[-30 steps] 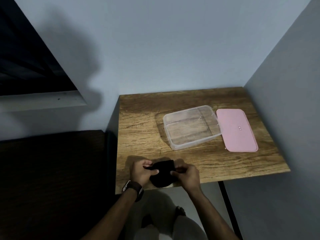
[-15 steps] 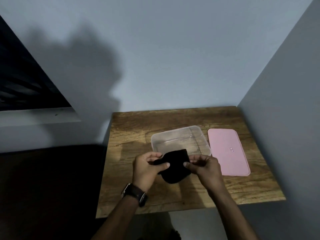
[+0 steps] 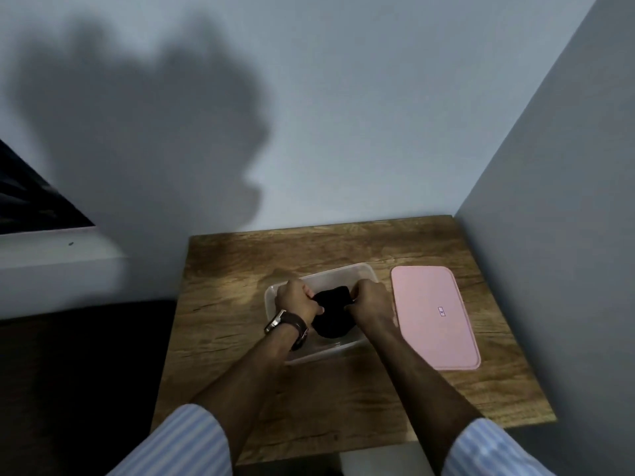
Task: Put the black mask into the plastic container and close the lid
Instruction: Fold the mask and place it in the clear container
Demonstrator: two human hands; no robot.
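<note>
Gripping black mask (image 3: 332,314), seemingly bunched: left hand (image 3: 296,301), right hand (image 3: 372,301) | over container (image 3: 364,271)

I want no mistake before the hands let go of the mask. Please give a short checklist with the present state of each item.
1. Black mask is over the clear plastic container: ok.
2. Mask rests on the container floor: cannot tell.
3. Left hand and right hand both grip the mask: ok.
4. Pink lid lies flat on the wooden table, right of the container: ok.
5. Lid is on the container: not ok.
</note>
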